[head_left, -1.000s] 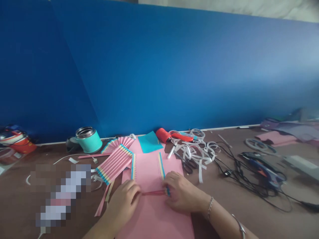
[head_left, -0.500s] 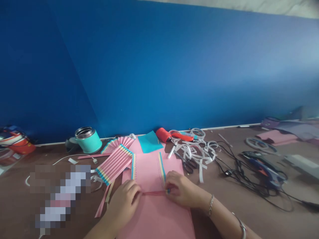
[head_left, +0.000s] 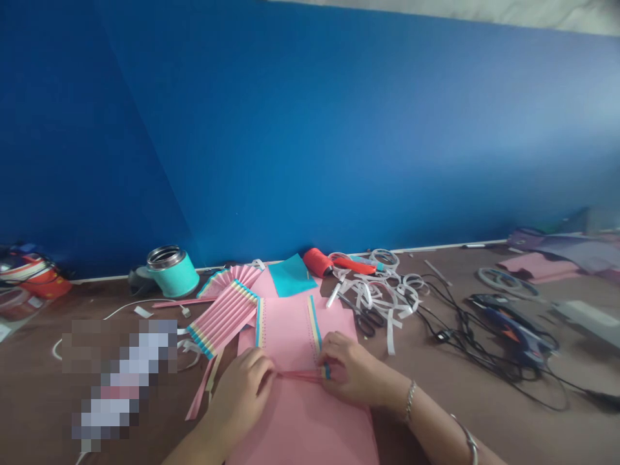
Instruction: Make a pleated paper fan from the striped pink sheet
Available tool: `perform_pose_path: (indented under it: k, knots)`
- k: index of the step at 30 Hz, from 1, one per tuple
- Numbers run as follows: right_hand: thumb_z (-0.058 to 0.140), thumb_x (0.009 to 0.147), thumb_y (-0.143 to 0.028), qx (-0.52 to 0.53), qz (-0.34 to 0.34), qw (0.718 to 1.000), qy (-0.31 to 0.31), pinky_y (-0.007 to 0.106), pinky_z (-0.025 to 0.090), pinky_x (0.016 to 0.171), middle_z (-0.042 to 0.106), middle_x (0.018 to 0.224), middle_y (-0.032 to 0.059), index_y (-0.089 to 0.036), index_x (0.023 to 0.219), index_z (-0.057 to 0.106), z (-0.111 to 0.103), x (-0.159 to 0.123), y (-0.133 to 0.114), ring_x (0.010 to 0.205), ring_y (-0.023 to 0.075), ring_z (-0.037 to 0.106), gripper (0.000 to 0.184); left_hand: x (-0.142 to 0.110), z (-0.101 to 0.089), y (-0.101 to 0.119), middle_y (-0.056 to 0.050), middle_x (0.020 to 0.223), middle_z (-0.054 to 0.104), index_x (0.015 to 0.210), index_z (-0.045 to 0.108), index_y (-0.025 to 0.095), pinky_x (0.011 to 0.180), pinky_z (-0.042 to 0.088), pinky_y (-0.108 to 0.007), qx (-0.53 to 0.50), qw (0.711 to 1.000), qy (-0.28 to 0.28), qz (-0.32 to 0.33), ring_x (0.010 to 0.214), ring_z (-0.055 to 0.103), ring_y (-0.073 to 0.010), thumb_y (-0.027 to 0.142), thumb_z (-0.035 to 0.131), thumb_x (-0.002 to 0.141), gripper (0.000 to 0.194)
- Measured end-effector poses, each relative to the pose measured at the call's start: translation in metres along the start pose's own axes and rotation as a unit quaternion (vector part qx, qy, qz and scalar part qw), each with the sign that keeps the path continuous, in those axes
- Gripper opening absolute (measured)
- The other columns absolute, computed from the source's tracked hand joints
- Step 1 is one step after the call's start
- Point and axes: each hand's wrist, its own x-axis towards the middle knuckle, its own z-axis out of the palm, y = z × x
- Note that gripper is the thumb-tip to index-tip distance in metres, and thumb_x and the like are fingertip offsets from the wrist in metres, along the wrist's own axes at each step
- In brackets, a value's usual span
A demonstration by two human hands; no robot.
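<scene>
Left hand [head_left: 247, 386]: grip pinched closed on folded paper [head_left: 300, 374], left end
Right hand [head_left: 347, 369]: grip pinched closed, its right end
Pleated sheet [head_left: 223, 318]: beyond folded paper, left
Scissors [head_left: 359, 316]: beyond it, right

The upper sheet [head_left: 285, 329] is lying on the lower sheet [head_left: 300, 426], which is resting on the surface [head_left: 436, 420]. Its near folded edge [head_left: 300, 374] is running between the left hand [head_left: 245, 387] and the right hand [head_left: 351, 368], one at each end. The pleated piece [head_left: 223, 321] is lying left of the upper sheet, with the fan [head_left: 241, 276] partly behind it. Farther left, the cup [head_left: 178, 276] is standing near the wall panel [head_left: 310, 129], which is rising behind the surface. The small sheet [head_left: 290, 276] is lying behind the upper sheet, the spool [head_left: 317, 262] just to its right. The ribbon [head_left: 364, 294] is sprawling right of the spool, with the scissors [head_left: 367, 324] lying at its near side. The glue gun [head_left: 513, 332] is lying farther right.
</scene>
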Motion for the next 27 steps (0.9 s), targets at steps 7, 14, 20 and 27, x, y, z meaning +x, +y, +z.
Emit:
perform_pose_path:
  k: [7,14,20,27]
  knots:
    - [0.049,0.071,-0.007,-0.074,-0.028,0.997,0.013,0.029,0.042,0.070,0.057,0.080,0.0040,-0.019,0.078,0.056,0.004,0.000,0.002,0.076,0.0180,0.051,0.015,-0.001,-0.001,-0.002,-0.004,0.085,0.063,0.078,0.062,0.020,0.071,0.045,-0.032,0.003,1.000,-0.014,0.008,0.083,0.060,-0.0220,0.009,0.049,0.085,0.018]
    - [0.048,0.079,-0.008,-0.051,-0.018,0.998,0.011,0.030,0.044,0.070,0.055,0.080,0.0045,-0.018,0.075,0.056,0.001,0.001,0.003,0.077,0.0180,0.052,0.013,-0.002,-0.011,-0.009,-0.001,0.085,0.064,0.077,0.064,0.022,0.074,0.043,-0.031,-0.035,0.999,-0.027,0.003,0.086,0.061,-0.0199,0.010,0.056,0.082,0.015]
    - [0.049,0.085,-0.006,-0.042,0.007,0.999,0.007,0.033,0.045,0.076,0.053,0.088,0.0048,-0.018,0.075,0.053,0.003,0.000,0.008,0.084,0.0186,0.051,0.016,0.002,-0.017,-0.012,-0.001,0.084,0.064,0.071,0.066,0.023,0.074,0.041,-0.032,-0.046,0.998,-0.011,-0.040,0.086,0.059,-0.0201,0.016,0.061,0.078,0.011]
    - [0.052,0.073,0.001,-0.003,0.054,0.997,0.057,0.031,0.045,0.074,0.052,0.083,0.0038,-0.018,0.065,0.051,0.015,0.002,0.019,0.083,0.0182,0.052,0.021,0.006,-0.012,-0.016,-0.003,0.083,0.062,0.067,0.064,0.021,0.077,0.042,-0.035,-0.053,0.994,-0.017,-0.091,0.086,0.058,-0.0220,0.021,0.058,0.079,0.014]
